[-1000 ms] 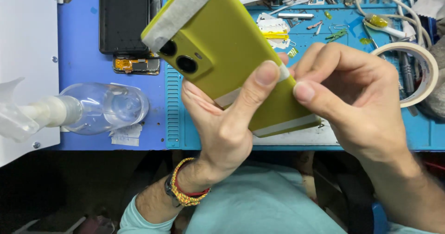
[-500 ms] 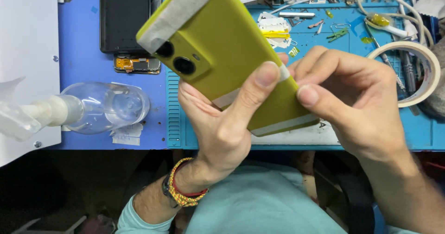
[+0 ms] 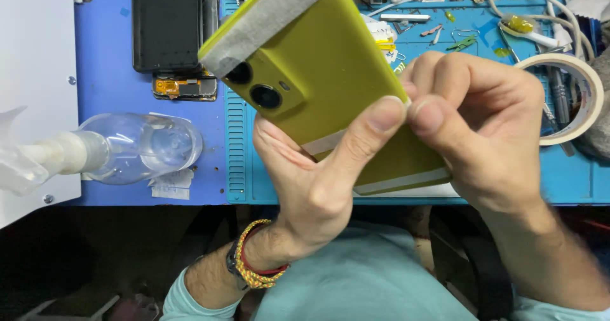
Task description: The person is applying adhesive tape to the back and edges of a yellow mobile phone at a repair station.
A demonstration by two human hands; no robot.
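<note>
While the left hand cradles a yellow-green smartphone from below, its thumb lies across the phone's back and presses near the right edge, so this hand is clenched around the handset. The phone is held above the near edge of the blue work mat, back side up and tilted, with its twin camera lenses toward the left. A broad strip of masking tape wraps its far end, and thinner pale strips cross the back nearer the person. The right hand meets the phone at its right edge, thumb and forefinger pinched together just beside the left thumb tip; they seem to nip a small bit of tape there, though what they hold is too small to tell for sure. A braided red and yellow wristband circles the left wrist.

On the bench to the left, a clear plastic spray bottle lies on its side. Far left of the phone rests a dark phone screen assembly, face down with a small exposed board at its near end. At the right edge sits a roll of masking tape, and small metal parts and cables lie scattered at the far side of the mat.
</note>
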